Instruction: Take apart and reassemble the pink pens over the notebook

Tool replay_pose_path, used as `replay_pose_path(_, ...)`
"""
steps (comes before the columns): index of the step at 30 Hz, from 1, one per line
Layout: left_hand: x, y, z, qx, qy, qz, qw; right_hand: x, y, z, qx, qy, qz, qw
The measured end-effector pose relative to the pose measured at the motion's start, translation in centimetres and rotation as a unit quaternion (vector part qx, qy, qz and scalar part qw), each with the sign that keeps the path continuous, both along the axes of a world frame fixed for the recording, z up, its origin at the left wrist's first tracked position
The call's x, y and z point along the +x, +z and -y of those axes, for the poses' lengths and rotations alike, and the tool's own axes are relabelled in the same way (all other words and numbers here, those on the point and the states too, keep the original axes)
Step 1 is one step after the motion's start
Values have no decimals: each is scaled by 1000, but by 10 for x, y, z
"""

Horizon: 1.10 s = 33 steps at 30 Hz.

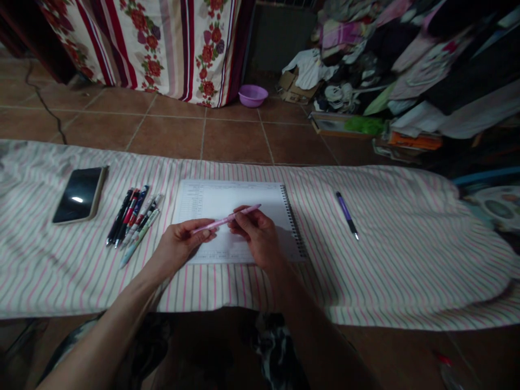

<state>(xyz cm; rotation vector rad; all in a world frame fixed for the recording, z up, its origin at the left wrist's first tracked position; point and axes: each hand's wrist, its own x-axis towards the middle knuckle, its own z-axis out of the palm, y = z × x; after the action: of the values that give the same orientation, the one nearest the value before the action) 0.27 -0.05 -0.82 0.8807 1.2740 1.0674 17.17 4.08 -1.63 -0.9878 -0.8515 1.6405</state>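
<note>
A pink pen point(222, 221) is held between both hands above a spiral notebook point(244, 194). My left hand point(187, 236) pinches the pen's left end, while my right hand point(257, 230) grips it towards the other end, its tip pointing up and to the right. Printed lines and a table show on the notebook's open page, and its coil runs down the right side. To the left of my left hand lies a group of several pens point(132, 216), side by side. A purple and black pen point(346, 214) rests alone on the cloth to the right.
A smartphone point(80, 194) lies at the left on the striped cloth point(398, 244) covering the table. Beyond are a tiled floor, a floral curtain point(174, 49), a purple basin point(253, 96) and piled clothes point(345, 32) at the back right.
</note>
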Motion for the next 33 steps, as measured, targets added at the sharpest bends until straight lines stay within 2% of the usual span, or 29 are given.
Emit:
replay_pose_path(4, -1, -5, 0, 104, 3, -179, 978, -1, 1, 0, -8, -10, 12, 1000)
replay_pose_path(8, -3, -2, 0, 162, -26, -251, 954, -1, 3, 3, -1, -16, 33, 999)
replay_pose_path(15, -3, -1, 2, 164, -49, -254, 952, -1, 6, 8, 22, -12, 55, 998)
replay_pose_path(20, -2, 2, 0, 161, -34, -292, 942, -1, 4, 5, 23, -23, 57, 998)
replay_pose_path(25, 2, 4, 0, 132, -37, -273, 952, 2, 4, 3, 14, -21, 55, 998)
replay_pose_path(30, 4, 0, 2, 98, -24, -212, 972, 4, 6, 3, 29, -6, 67, 997)
replay_pose_path(33, 3, -3, 3, 101, -26, -214, 971, 4, 5, 3, 32, 3, 67, 997)
